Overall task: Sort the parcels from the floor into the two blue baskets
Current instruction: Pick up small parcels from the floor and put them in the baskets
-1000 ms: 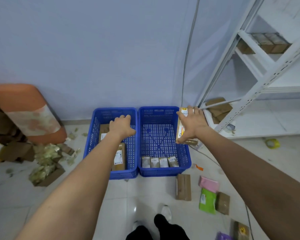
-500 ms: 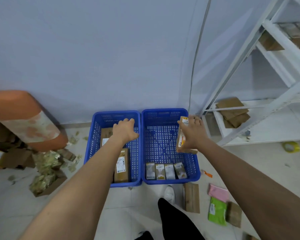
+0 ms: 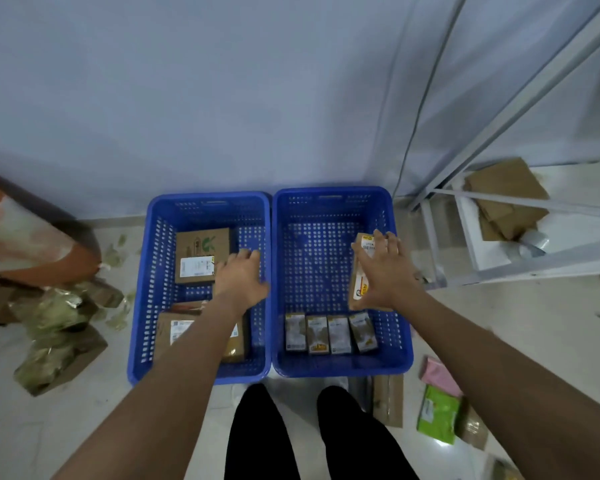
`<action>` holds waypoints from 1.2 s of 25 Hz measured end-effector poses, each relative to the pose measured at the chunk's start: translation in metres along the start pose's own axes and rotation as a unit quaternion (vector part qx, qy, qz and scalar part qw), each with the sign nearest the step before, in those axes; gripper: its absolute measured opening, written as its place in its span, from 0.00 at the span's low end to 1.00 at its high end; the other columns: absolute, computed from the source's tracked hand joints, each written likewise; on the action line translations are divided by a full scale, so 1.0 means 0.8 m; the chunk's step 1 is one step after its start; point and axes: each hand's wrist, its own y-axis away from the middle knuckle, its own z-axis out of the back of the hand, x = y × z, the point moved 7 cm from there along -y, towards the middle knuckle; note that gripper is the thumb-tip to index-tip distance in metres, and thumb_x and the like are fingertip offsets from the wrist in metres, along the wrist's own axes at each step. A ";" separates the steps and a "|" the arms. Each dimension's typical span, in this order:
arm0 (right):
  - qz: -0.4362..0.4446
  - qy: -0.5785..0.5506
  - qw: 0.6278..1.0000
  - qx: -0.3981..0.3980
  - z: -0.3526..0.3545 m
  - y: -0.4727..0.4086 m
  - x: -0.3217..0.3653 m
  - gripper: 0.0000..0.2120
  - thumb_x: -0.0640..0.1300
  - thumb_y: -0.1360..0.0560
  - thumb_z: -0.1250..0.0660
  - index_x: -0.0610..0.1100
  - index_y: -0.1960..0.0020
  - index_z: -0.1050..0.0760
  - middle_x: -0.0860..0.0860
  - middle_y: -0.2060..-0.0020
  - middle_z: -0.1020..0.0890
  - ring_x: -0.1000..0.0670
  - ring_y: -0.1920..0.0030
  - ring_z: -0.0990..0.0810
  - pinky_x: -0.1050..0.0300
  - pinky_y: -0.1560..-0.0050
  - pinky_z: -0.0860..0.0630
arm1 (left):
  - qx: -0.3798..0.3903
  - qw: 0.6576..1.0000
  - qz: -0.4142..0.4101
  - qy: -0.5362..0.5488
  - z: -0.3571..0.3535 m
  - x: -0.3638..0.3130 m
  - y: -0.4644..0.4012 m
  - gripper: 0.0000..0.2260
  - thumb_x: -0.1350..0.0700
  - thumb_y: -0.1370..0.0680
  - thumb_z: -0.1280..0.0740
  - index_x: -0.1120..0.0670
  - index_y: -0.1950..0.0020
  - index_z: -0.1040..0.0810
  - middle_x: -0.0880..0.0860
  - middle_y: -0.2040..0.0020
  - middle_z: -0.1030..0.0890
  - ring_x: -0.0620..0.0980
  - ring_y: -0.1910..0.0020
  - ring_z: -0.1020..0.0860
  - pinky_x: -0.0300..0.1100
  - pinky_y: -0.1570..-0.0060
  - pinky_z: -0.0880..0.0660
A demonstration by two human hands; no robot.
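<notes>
Parcels are split between floor and baskets at this moment, and one of them, a narrow brown box with a white-and-yellow label point(image 3: 361, 271), sits in the right hand point(image 3: 387, 275) over the right blue basket point(image 3: 340, 367), near its right wall. That hand's grip pinches the box end to end, fingers hooked over the far end and thumb under the near one, so the box hangs tilted above the basket floor rather than lying on it. The left hand point(image 3: 240, 280) hovers over the left blue basket point(image 3: 198, 375) with fingers loosely spread and nothing visibly in it; it appears to have no hold on the cardboard box point(image 3: 201, 256) just beside it.

The step in hand looks like placing: the held box is on its way down into the right basket, where a row of four small boxes point(image 3: 329, 333) stands against the near wall. The next move calls for lowering it to the basket floor, clear of that row, and letting go. After that, a brown flat parcel point(image 3: 388, 398), a pink parcel point(image 3: 439, 375) and a green parcel point(image 3: 439, 414) on the floor by the right foot remain to be sorted.

The left forearm covers much of a labelled parcel point(image 3: 175, 329) at the near end of the left basket, the label print is too small to read, and the sorting rule cannot be told
</notes>
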 end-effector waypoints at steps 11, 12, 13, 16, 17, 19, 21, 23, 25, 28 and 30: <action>0.016 -0.010 0.997 0.073 -0.191 -0.160 0.049 0.62 0.74 0.41 0.30 0.51 0.21 0.59 0.36 0.23 0.58 0.31 0.24 0.57 0.35 0.26 0.54 | 0.058 0.998 0.005 -0.003 -0.192 0.082 -0.118 0.26 0.49 0.25 0.35 0.54 0.29 0.35 0.54 0.33 0.30 0.56 0.36 0.30 0.51 0.36 0.34; 0.018 -0.007 0.997 0.079 -0.210 -0.173 0.053 0.62 0.74 0.40 0.30 0.51 0.21 0.59 0.36 0.23 0.58 0.31 0.24 0.57 0.34 0.26 0.54 | 0.057 0.998 0.007 0.003 -0.207 0.089 -0.128 0.26 0.49 0.25 0.35 0.54 0.29 0.35 0.54 0.34 0.30 0.56 0.36 0.30 0.51 0.37 0.33; 0.017 -0.006 0.996 0.086 -0.230 -0.187 0.057 0.61 0.75 0.40 0.30 0.51 0.21 0.59 0.36 0.23 0.58 0.31 0.24 0.57 0.34 0.26 0.54 | 0.055 0.998 0.010 0.012 -0.221 0.096 -0.139 0.26 0.49 0.25 0.35 0.54 0.29 0.34 0.53 0.34 0.30 0.55 0.36 0.30 0.51 0.37 0.33; 0.016 -0.003 0.996 0.091 -0.280 -0.223 0.076 0.62 0.76 0.41 0.31 0.50 0.21 0.59 0.35 0.24 0.56 0.30 0.24 0.55 0.34 0.26 0.54 | 0.045 0.998 0.025 0.043 -0.256 0.117 -0.166 0.25 0.51 0.25 0.34 0.55 0.30 0.33 0.53 0.35 0.29 0.55 0.38 0.29 0.50 0.40 0.32; 0.019 -0.001 0.996 0.093 -0.299 -0.236 0.087 0.62 0.76 0.41 0.31 0.50 0.21 0.59 0.35 0.24 0.55 0.30 0.24 0.55 0.34 0.26 0.53 | 0.039 0.998 0.030 0.049 -0.268 0.125 -0.176 0.24 0.51 0.25 0.34 0.55 0.31 0.33 0.53 0.36 0.28 0.55 0.39 0.28 0.49 0.41 0.31; 0.026 0.003 0.995 0.093 -0.338 -0.266 0.109 0.61 0.75 0.42 0.31 0.50 0.22 0.58 0.35 0.24 0.53 0.31 0.25 0.53 0.32 0.27 0.51 | 0.027 0.997 0.036 0.057 -0.297 0.140 -0.194 0.23 0.52 0.26 0.34 0.56 0.32 0.32 0.53 0.39 0.26 0.54 0.42 0.26 0.48 0.44 0.30; 0.029 0.006 0.995 0.093 -0.378 -0.299 0.132 0.62 0.74 0.42 0.30 0.50 0.22 0.58 0.36 0.25 0.53 0.31 0.26 0.53 0.31 0.29 0.49 | 0.010 0.997 0.037 0.068 -0.328 0.152 -0.211 0.22 0.54 0.26 0.34 0.56 0.33 0.31 0.54 0.40 0.26 0.54 0.45 0.25 0.48 0.48 0.28; 0.031 0.007 0.995 0.095 -0.411 -0.329 0.155 0.62 0.73 0.42 0.29 0.50 0.22 0.59 0.36 0.25 0.55 0.31 0.26 0.55 0.30 0.29 0.48 | -0.006 0.995 0.037 0.095 -0.354 0.158 -0.222 0.20 0.56 0.27 0.33 0.58 0.36 0.29 0.55 0.42 0.25 0.55 0.47 0.25 0.48 0.52 0.25; 0.028 0.004 0.996 0.086 -0.445 -0.362 0.178 0.61 0.71 0.41 0.27 0.50 0.22 0.58 0.37 0.25 0.55 0.30 0.26 0.55 0.31 0.31 0.42 | -0.019 0.992 0.036 0.119 -0.386 0.163 -0.228 0.18 0.57 0.27 0.33 0.59 0.38 0.28 0.56 0.45 0.25 0.56 0.49 0.25 0.50 0.54 0.24; 0.030 0.001 0.998 0.049 -0.481 -0.410 0.209 0.61 0.66 0.41 0.23 0.49 0.23 0.57 0.36 0.25 0.52 0.30 0.26 0.52 0.35 0.35 0.32 | -0.043 0.984 0.037 0.167 -0.431 0.173 -0.229 0.18 0.58 0.28 0.33 0.58 0.39 0.28 0.55 0.45 0.25 0.56 0.52 0.23 0.52 0.56 0.23; 0.033 -0.004 0.999 0.041 -0.503 -0.431 0.221 0.63 0.65 0.41 0.22 0.48 0.22 0.58 0.36 0.25 0.50 0.30 0.26 0.52 0.36 0.37 0.30 | -0.067 0.974 0.044 0.212 -0.449 0.181 -0.228 0.18 0.59 0.28 0.33 0.58 0.39 0.27 0.54 0.45 0.25 0.55 0.50 0.24 0.53 0.54 0.22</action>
